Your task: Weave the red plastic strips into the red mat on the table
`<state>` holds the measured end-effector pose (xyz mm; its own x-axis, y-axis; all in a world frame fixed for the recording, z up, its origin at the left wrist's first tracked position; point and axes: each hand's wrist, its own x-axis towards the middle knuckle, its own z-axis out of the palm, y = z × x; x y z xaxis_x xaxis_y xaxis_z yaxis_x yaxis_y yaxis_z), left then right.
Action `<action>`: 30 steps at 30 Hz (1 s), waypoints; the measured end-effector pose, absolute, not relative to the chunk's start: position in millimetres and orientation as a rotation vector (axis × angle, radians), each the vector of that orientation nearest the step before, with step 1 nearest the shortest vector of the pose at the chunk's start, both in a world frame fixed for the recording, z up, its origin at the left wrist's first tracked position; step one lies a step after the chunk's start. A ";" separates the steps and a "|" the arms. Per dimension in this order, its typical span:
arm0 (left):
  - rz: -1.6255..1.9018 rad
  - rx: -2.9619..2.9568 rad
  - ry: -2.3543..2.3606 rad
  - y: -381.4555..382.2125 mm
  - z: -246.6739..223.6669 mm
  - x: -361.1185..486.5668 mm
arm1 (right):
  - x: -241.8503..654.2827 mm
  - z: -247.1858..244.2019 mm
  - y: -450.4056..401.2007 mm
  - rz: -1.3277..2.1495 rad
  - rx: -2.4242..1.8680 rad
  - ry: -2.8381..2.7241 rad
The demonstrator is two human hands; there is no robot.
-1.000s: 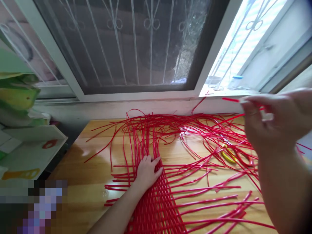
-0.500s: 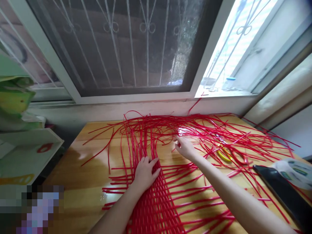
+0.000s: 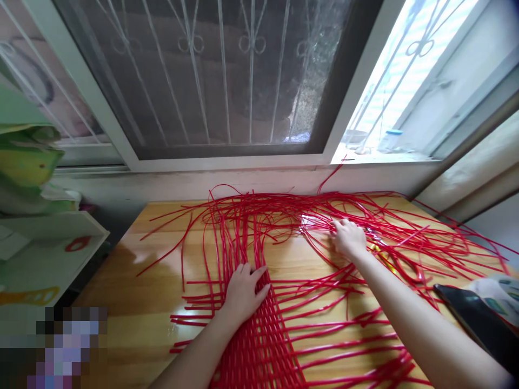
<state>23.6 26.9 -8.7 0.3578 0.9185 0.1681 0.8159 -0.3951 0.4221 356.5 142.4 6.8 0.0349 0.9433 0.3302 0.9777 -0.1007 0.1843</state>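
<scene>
A strip of red weaving point(image 3: 263, 335) made of narrow plastic-looking strands lies on the wooden table, its unwoven ends sticking out on both sides and at the far end. My left hand point(image 3: 243, 292) rests flat on its far part, fingers and thumb spread. To the right, my right hand point(image 3: 349, 237) is among loose red strands point(image 3: 292, 202), its fingers curled down over some of them; the fingertips are partly hidden. Just right of that hand, scissors with yellow handles point(image 3: 383, 256) lie partly covered by strands and the forearm.
A black flat object point(image 3: 478, 319) and a clear plastic wrapper point(image 3: 497, 297) lie at the table's right edge. Behind the table point(image 3: 133, 302) stands a barred window point(image 3: 227, 81). An open white box-like shelf point(image 3: 81, 232) is at the left.
My right hand has moved right, deeper into the loose strands, and some strands beside it have shifted. My left hand stays on the weaving. The view has shifted slightly.
</scene>
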 end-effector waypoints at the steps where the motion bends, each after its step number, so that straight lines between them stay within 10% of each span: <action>1: 0.555 2.356 1.547 26.7 -8.4 23.7 | 360.5 7.3 144.3 -0.578 -2.182 -2.038; 19: 0.545 2.356 1.565 27.0 -6.2 24.4 | 285.2 149.0 143.3 -0.756 -1.080 -2.032; 30: 0.543 2.367 1.574 27.1 -6.8 23.7 | 218.2 31.9 92.9 -0.315 -1.024 -2.462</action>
